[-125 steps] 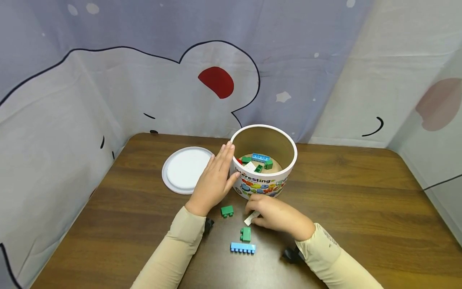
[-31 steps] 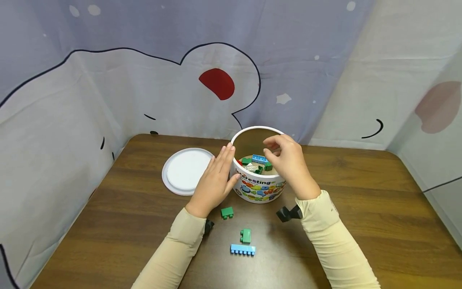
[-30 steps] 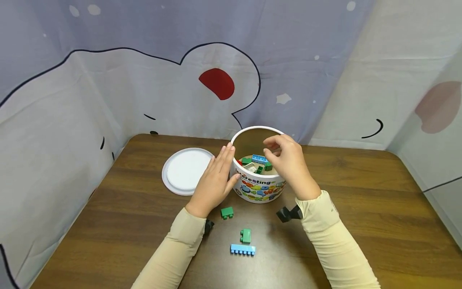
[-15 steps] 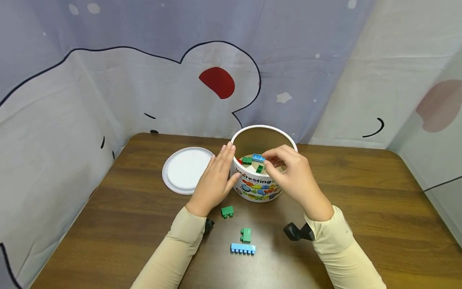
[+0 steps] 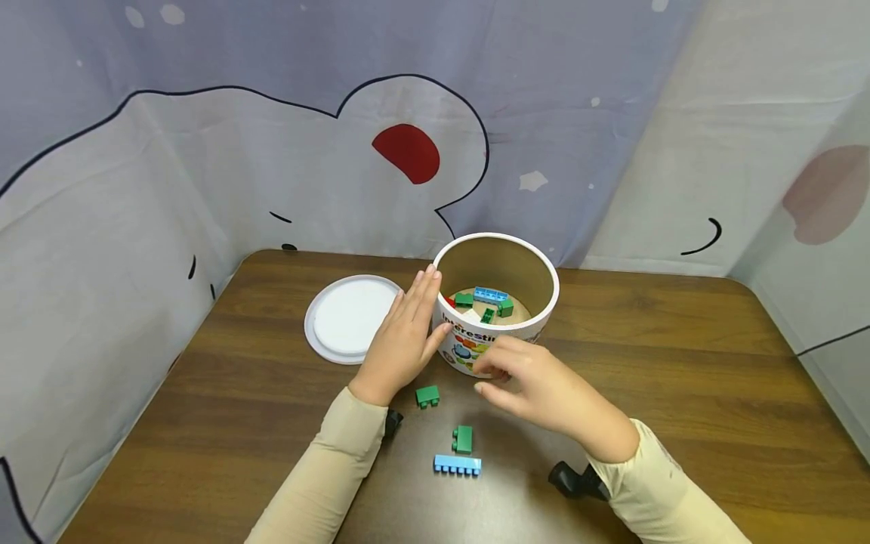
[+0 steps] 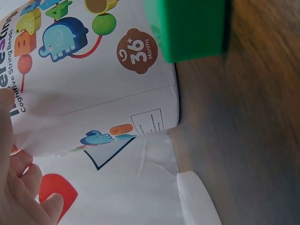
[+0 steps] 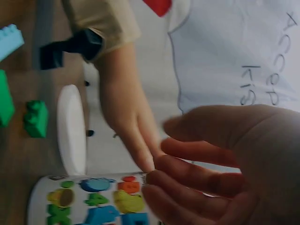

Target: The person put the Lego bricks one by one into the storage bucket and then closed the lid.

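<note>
My left hand (image 5: 401, 344) rests with straight fingers against the left side of a white printed tub (image 5: 465, 350). In front of the tub's right side is my right hand (image 5: 537, 385), above the table, its fingers loosely bent and nothing between them in the right wrist view. Inside the tub lie a blue brick (image 5: 491, 295), several green bricks (image 5: 505, 307), a white piece (image 5: 470, 315) and a bit of red. Out on the table are a green brick (image 5: 427, 397) near my left wrist, another green brick (image 5: 464, 439), and a long light blue brick (image 5: 458, 465) nearest me.
A round white lid (image 5: 350, 317) lies left of the tub, partly behind my left hand. Black wrist mounts (image 5: 576, 480) stick out under both sleeves. A printed cloth (image 5: 306, 174) hangs behind the wooden table (image 5: 680, 378).
The right hand carried a white brick from the table over the tub and let it drop in. It has since drawn back toward me, out of the tub. The left hand stays put.
</note>
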`<state>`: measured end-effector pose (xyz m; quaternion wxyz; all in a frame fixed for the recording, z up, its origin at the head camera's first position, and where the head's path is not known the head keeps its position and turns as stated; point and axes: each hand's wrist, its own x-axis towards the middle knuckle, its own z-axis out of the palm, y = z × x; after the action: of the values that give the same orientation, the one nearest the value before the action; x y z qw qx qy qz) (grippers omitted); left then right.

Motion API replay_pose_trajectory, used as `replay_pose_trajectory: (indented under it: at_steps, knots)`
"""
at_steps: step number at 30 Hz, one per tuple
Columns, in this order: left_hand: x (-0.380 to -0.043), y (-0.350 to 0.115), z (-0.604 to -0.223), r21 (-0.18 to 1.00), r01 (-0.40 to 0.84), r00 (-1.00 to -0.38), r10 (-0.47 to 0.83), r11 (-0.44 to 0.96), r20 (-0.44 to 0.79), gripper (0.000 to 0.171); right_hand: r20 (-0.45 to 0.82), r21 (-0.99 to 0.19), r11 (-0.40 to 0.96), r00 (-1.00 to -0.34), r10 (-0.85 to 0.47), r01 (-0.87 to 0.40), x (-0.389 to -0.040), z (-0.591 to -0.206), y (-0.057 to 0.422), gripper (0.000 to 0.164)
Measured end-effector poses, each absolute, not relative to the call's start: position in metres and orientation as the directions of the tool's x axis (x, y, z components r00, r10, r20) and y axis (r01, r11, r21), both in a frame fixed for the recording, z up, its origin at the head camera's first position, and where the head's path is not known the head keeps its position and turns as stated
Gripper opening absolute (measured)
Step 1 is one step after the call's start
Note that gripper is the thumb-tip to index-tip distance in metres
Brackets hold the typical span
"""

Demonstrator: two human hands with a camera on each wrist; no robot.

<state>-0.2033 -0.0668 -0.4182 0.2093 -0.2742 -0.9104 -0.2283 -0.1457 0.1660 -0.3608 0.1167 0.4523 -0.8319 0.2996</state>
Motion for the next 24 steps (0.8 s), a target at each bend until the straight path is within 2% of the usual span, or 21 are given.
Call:
replay_pose_trajectory:
  at_steps: [5, 12, 17, 24]
  knots:
    - [-0.203, -0.067, -0.418, 0.306, 0.586, -0.772, 0.402, 0.75, 0.493, 0.077, 0.248, -0.401, 0.456, -0.574, -0.781, -0.794, -0.137, -0.371, 0.166, 0.011]
    - [-0.203, -0.066, -0.418, 0.307, 0.59, -0.77, 0.404, 0.747, 0.494, 0.077, 0.053, -0.443, 0.49, -0.567, -0.822, -0.751, -0.126, -0.39, 0.163, 0.013]
    - [-0.202, -0.066, -0.418, 0.309, 0.588, -0.772, 0.405, 0.747, 0.49, 0.076, -0.061, -0.47, 0.517, -0.558, -0.828, -0.716, -0.123, -0.401, 0.161, 0.018]
    - [-0.202, -0.067, -0.418, 0.307, 0.588, -0.771, 0.404, 0.748, 0.493, 0.077, -0.12, -0.481, 0.539, -0.557, -0.821, -0.691, -0.122, -0.41, 0.158, 0.026]
